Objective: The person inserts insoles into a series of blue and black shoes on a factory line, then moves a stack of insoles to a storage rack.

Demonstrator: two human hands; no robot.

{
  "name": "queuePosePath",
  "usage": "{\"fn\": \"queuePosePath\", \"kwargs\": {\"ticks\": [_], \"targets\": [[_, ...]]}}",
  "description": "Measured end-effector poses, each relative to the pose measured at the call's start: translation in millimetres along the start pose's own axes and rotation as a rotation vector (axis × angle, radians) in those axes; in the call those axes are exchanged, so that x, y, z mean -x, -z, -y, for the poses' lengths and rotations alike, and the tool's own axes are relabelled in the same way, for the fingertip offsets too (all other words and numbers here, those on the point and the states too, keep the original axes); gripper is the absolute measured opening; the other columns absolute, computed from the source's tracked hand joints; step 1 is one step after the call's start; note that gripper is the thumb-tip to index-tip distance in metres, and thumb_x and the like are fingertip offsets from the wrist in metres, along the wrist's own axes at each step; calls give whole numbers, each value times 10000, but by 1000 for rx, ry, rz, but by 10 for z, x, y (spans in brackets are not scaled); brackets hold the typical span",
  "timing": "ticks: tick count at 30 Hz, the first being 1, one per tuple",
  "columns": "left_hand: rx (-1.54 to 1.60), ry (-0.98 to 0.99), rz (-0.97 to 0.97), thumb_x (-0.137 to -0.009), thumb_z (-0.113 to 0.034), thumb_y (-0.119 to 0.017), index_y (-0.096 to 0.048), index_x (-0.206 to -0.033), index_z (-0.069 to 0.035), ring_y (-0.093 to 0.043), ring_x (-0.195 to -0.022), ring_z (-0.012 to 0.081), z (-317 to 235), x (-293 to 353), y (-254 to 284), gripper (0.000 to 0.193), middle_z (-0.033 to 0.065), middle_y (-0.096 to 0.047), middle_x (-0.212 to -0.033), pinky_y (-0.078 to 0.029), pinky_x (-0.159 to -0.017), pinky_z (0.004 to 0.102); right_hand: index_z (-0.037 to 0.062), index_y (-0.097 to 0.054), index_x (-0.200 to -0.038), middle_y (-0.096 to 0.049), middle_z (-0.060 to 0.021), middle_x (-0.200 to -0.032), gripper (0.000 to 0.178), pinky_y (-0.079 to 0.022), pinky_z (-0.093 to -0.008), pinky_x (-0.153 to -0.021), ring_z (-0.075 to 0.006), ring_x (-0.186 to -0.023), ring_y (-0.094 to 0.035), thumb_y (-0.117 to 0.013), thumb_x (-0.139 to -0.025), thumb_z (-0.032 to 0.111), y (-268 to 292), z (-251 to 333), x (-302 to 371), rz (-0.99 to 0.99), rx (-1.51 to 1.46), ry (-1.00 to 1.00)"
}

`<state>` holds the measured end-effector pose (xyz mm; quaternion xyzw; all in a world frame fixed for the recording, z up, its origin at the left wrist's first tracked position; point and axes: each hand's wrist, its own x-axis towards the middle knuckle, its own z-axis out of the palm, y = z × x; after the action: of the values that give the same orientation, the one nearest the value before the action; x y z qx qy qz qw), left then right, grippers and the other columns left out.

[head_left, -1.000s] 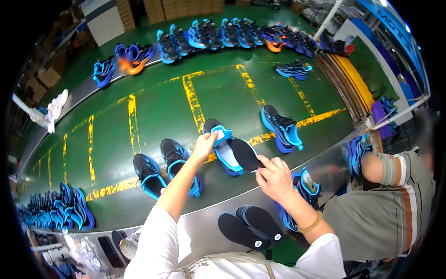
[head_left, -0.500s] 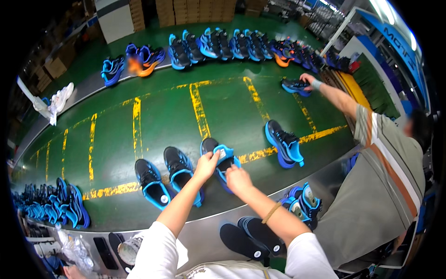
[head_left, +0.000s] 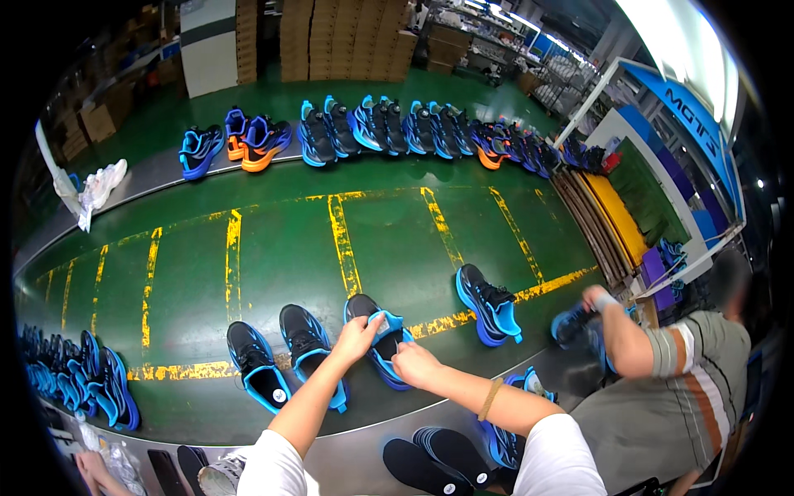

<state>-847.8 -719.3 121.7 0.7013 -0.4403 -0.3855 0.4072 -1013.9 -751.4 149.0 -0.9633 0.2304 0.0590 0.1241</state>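
Observation:
A black sneaker with blue edging (head_left: 359, 307) stands on the green belt in front of me, toe pointing away. My left hand (head_left: 357, 337) pinches its light-blue tongue and pulls it up. At the right side of the shoe's opening is my right hand (head_left: 416, 364), fingers curled closed; the fingertips are hidden, so what they grip cannot be made out. Left of it stand two similar sneakers, a nearer one (head_left: 302, 327) partly behind my left forearm and another (head_left: 246, 340) with a white round label inside. A single sneaker (head_left: 475, 289) stands to the right.
Black insoles (head_left: 419, 465) lie on the metal ledge (head_left: 356, 438) near me. Sneakers crowd the belt's left end (head_left: 107, 376). More pairs line the far ledge (head_left: 380, 124). On the right, a co-worker (head_left: 662, 372) handles a blurred sneaker (head_left: 571, 327). A dark phone (head_left: 165, 473) lies lower left.
The whole scene sits lower in the picture. The co-worker's hand has come back from the belt's far side with a sneaker. My hands stay at the same shoe.

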Motion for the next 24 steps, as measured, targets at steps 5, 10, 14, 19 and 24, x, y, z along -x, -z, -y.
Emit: {"fn": "queuePosePath", "kwargs": {"ticks": [5,10,14,19,24], "targets": [[-7,50,12,-837,-450,-476,-589,-751,31,-531,-570,147,7,3,9,501,98,-567,-624,-423,-520,308,29,-606,-750,-564,-173,-820,174,-462,-398,-734,-312,-794,-559,-484,-741,152,-180,-46,-180,38,18,-15],[67,44,67,-845,-450,-480,-590,-754,27,-484,-601,98,56,2,30,498,42,-544,-622,-404,-538,267,62,-620,-978,-509,-177,-1125,264,-426,-372,-852,-279,-1030,-497,-449,-797,150,99,42,-354,557,174,-38],[115,59,109,-832,-476,-475,-571,-750,59,-508,-592,155,48,-2,24,550,121,-547,-606,-409,-548,319,-12,-558,-1074,-471,-196,-1178,358,-393,-372,-887,-296,-1061,-481,-389,-833,192,-108,-28,-432,565,167,-205],[152,40,62,-832,-428,-525,-602,-806,20,-483,-638,90,168,-52,23,456,36,-558,-678,-408,-547,254,17,-557,-1106,-480,-186,-1195,367,-295,-407,-965,-286,-1116,-453,-405,-820,191,99,99,-598,571,472,228],[-9,-291,-384,-758,-201,-625,-403,-995,0,-518,-801,376,-8,-84,-152,381,213,-505,-892,-434,-698,403,67,-631,-892,-621,-102,-888,274,-322,-389,-896,-207,-905,-561,-421,-782,203,-10,-289,-355,534,428,424]]}}
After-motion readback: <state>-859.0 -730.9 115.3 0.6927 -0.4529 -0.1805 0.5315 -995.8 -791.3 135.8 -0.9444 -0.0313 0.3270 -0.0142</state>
